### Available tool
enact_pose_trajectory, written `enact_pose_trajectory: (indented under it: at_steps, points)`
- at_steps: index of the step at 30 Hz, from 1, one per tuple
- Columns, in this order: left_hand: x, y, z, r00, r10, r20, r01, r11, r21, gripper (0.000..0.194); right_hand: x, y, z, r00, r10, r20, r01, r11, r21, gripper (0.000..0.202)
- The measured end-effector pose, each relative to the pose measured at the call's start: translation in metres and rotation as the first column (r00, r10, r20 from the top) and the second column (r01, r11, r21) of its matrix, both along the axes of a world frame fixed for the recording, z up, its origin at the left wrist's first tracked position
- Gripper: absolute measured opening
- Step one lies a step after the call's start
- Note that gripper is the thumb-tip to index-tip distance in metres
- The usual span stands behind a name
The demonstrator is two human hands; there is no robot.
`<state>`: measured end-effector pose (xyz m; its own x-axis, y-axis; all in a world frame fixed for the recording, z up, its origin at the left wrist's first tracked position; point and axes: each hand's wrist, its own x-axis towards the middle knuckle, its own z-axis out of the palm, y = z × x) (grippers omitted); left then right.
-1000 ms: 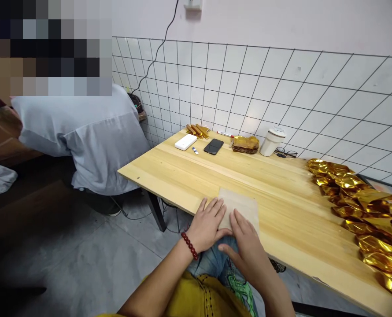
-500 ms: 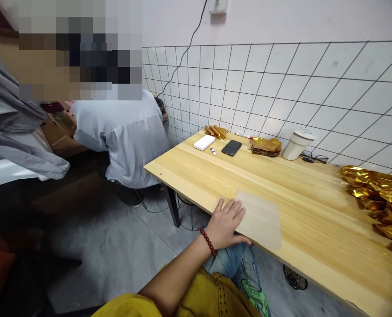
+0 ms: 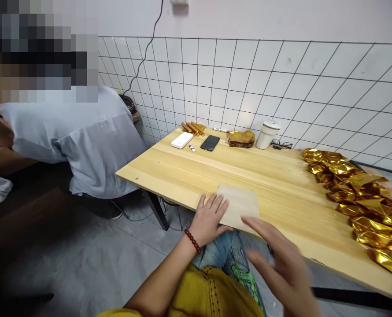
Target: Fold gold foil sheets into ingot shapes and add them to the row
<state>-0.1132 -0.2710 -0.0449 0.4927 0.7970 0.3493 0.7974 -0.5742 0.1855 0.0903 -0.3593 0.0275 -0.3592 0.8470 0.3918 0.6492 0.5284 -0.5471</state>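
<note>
A pale, thin square sheet (image 3: 240,204) lies flat on the wooden table (image 3: 169,169) by its near edge. My left hand (image 3: 211,218), with a red bead bracelet on the wrist, rests palm down at the sheet's left side, fingers spread. Over the near edge, at the sheet's right corner, is my right hand (image 3: 282,259), slightly blurred, thumb and fingers apart with nothing between them. Crinkled gold foil pieces (image 3: 357,180) form a long row on the right of the table.
Along the back stand a white power bank (image 3: 182,140), a black phone (image 3: 210,142), folded gold pieces (image 3: 241,138), a white cup (image 3: 268,133) and glasses (image 3: 282,144). A person in a grey-blue shirt (image 3: 97,145) sits at the left.
My right hand has come into view from the lower right. The camera has turned right, showing more of the foil row. My left hand still rests on the sheet's left side.
</note>
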Motion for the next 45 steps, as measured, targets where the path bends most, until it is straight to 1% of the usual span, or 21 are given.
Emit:
enact_pose_trajectory:
  at_steps: [2,3,4,6,7,10,13,16,19,24,27,30,32,34,37,39,40,43,44,45]
  points:
    - [-0.001,0.001,-0.001,1.000,-0.009,-0.012,0.009,1.000,0.016,0.070,-0.018,0.033,-0.023,0.989,-0.048,0.137,0.040,0.997,0.065,0.065]
    - [-0.002,0.001,-0.002,1.000,-0.016,-0.018,0.017,1.000,0.024,0.068,-0.025,0.045,-0.037,0.968,-0.069,0.243,0.045,0.994,0.104,0.071]
    - [-0.004,0.001,-0.002,0.999,-0.025,-0.024,0.026,0.999,0.032,0.066,-0.029,0.054,-0.050,0.936,-0.115,0.332,0.076,0.989,0.128,0.073]
    - [-0.005,0.001,-0.001,0.998,-0.042,-0.038,0.044,0.998,0.048,0.065,-0.028,0.061,-0.071,0.878,-0.156,0.452,0.089,0.982,0.165,0.072]
    - [-0.006,0.001,-0.001,0.998,-0.048,-0.047,0.050,0.997,0.054,0.065,-0.024,0.060,-0.078,0.858,-0.182,0.481,0.101,0.977,0.190,0.071]
    - [-0.007,0.001,-0.002,0.996,-0.051,-0.070,0.056,0.996,0.074,0.064,-0.001,0.050,-0.088,0.825,-0.269,0.498,0.144,0.951,0.275,0.072]
    - [-0.009,0.002,-0.006,0.997,-0.054,-0.063,0.061,0.991,0.118,0.061,0.022,0.042,-0.089,0.800,-0.348,0.488,0.182,0.917,0.355,0.072]
    - [-0.012,0.003,-0.012,0.995,-0.092,-0.044,0.098,0.979,0.177,0.056,0.032,0.039,-0.090,0.794,-0.371,0.481,0.178,0.900,0.399,0.070]
    - [-0.015,0.004,-0.018,0.992,-0.125,-0.016,0.126,0.966,0.226,0.054,0.033,0.037,-0.092,0.809,-0.370,0.456,0.178,0.894,0.411,0.070]
    - [-0.018,0.008,-0.023,0.984,-0.165,0.074,0.132,0.935,0.329,0.051,0.032,0.035,-0.093,0.844,-0.374,0.385,0.209,0.890,0.406,0.068]
    - [-0.018,0.009,-0.024,0.973,-0.194,0.125,0.136,0.920,0.369,0.048,0.033,0.035,-0.093,0.858,-0.357,0.368,0.201,0.895,0.399,0.063]
    - [-0.018,0.009,-0.021,0.957,-0.220,0.186,0.138,0.917,0.375,0.043,0.034,0.036,-0.093,0.874,-0.343,0.343,0.205,0.903,0.379,0.056]
    - [-0.019,0.009,-0.018,0.943,-0.236,0.234,0.139,0.919,0.368,0.038,0.035,0.036,-0.091,0.891,-0.334,0.307,0.223,0.911,0.346,0.054]
    - [-0.019,0.008,-0.014,0.927,-0.245,0.284,0.139,0.929,0.344,0.032,0.037,0.036,-0.089,0.911,-0.317,0.265,0.240,0.928,0.285,0.053]
    - [-0.019,0.009,-0.007,0.892,-0.213,0.398,0.114,0.959,0.258,0.020,0.041,0.040,-0.085,0.940,-0.297,0.169,0.269,0.948,0.170,0.045]
    - [-0.018,0.009,-0.003,0.867,-0.177,0.465,0.098,0.977,0.190,0.018,0.043,0.045,-0.082,0.950,-0.306,0.067,0.300,0.950,0.092,0.035]
    - [-0.018,0.009,-0.001,0.861,-0.160,0.483,0.090,0.982,0.164,0.021,0.043,0.049,-0.080,0.949,-0.315,0.012,0.314,0.948,0.053,0.032]
    - [-0.017,0.008,0.003,0.865,-0.109,0.489,0.058,0.991,0.118,0.046,0.042,0.058,-0.073,0.926,-0.364,-0.104,0.360,0.931,-0.057,0.032]
    - [-0.016,0.008,0.004,0.865,-0.086,0.495,0.042,0.994,0.100,0.048,0.042,0.061,-0.071,0.916,-0.385,-0.117,0.377,0.922,-0.085,0.034]
    - [-0.016,0.008,0.004,0.859,-0.060,0.508,0.026,0.997,0.074,0.045,0.041,0.063,-0.069,0.905,-0.408,-0.120,0.397,0.911,-0.108,0.036]
